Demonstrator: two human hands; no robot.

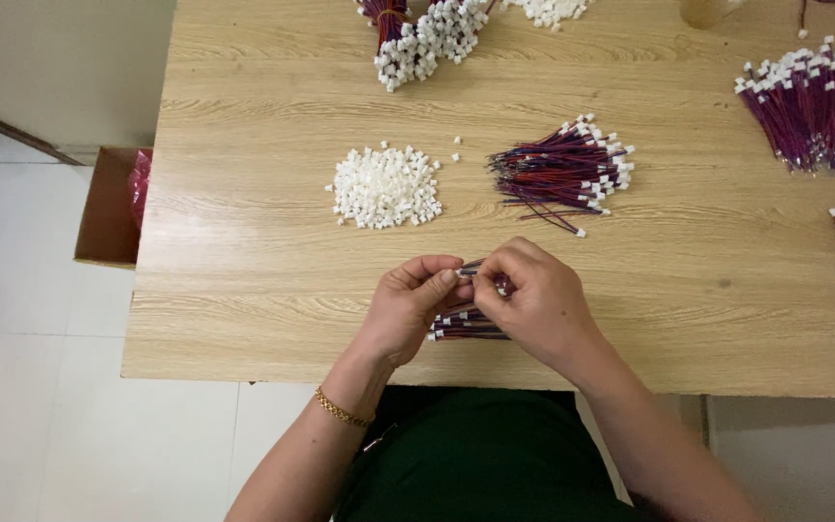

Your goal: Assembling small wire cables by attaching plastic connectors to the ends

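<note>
Pinching a wire end (pixel 469 272) between both sets of fingertips, your left hand (pixel 410 307) and right hand (pixel 533 302) clamp together over a small bundle (pixel 466 326) lying just beneath, with housings (pixel 385 187) and loose wires (pixel 562 174) beyond for easy reaching.

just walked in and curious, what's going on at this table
A person seated at a wooden table holds a small bunch of red and dark wires between the left hand and right hand, fingertips meeting at one wire end. Ahead lie a pile of small white connectors and a loose wire bundle. More bundles sit along the far and right edges.
</note>
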